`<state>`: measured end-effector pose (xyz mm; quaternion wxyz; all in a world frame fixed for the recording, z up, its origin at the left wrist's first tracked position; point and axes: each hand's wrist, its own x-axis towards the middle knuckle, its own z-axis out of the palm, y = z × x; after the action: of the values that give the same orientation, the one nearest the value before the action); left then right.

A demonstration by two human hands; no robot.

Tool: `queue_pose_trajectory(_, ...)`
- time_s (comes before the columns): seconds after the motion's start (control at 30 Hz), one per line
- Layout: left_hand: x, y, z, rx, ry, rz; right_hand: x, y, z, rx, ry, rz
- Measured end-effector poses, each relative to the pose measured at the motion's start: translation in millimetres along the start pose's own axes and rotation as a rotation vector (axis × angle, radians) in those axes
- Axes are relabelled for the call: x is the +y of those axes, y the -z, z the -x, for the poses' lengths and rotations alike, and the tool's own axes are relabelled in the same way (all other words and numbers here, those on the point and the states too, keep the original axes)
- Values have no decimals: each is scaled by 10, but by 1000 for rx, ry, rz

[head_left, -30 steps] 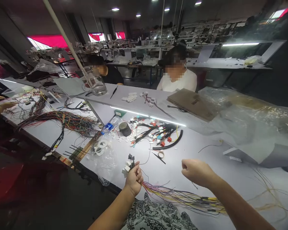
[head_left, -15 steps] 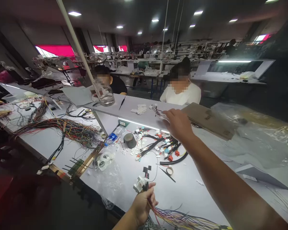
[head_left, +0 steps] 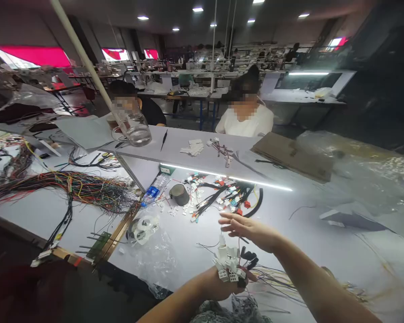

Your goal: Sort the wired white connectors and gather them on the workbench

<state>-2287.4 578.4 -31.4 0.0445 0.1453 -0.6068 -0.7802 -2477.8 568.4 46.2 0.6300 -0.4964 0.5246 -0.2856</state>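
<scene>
The left hand (head_left: 217,287), at 6 o'clock in the view, is clamped around a wire bundle (head_left: 272,277), with white connectors (head_left: 227,262) projecting above the grip. At 1 o'clock from it, the right hand (head_left: 251,231) extends with fingers uncurled; contact with the connectors cannot be determined. Farther out, a grey cylinder (head_left: 179,195) stands at 11 o'clock and a brown folder (head_left: 292,154) lies at 1 o'clock.

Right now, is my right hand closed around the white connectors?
No, the left hand holds the white connectors, while the right hand is open with its fingers extended.
</scene>
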Motion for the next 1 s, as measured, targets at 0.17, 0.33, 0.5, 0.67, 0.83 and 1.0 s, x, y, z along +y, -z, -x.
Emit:
queue_pose_trajectory(0.17, 71, -157, -19, 78, 21, 85, -164, -155, 247, -138, 87, 324)
queue_pose_trajectory(0.33, -23, -415, -16, 217, 27, 341, -18, -195, 428, 62, 73, 21)
queue_pose_trajectory(0.5, 14, -634, -7, 409, -186, 549, 378, -488, 722, -27, 163, -384)
queue_pose_trajectory(0.67, 62, -783, -37, 832, -156, 438, 826, -836, 831, -53, 68, -31)
queue_pose_trajectory(0.83, 32, -947, 181, 765, -80, -179, 1005, -751, 919, 207, 27, 319)
queue_pose_trajectory(1.0, 460, -1291, 630, 385, -127, -521, 977, -652, 1286, 159, -77, 553)
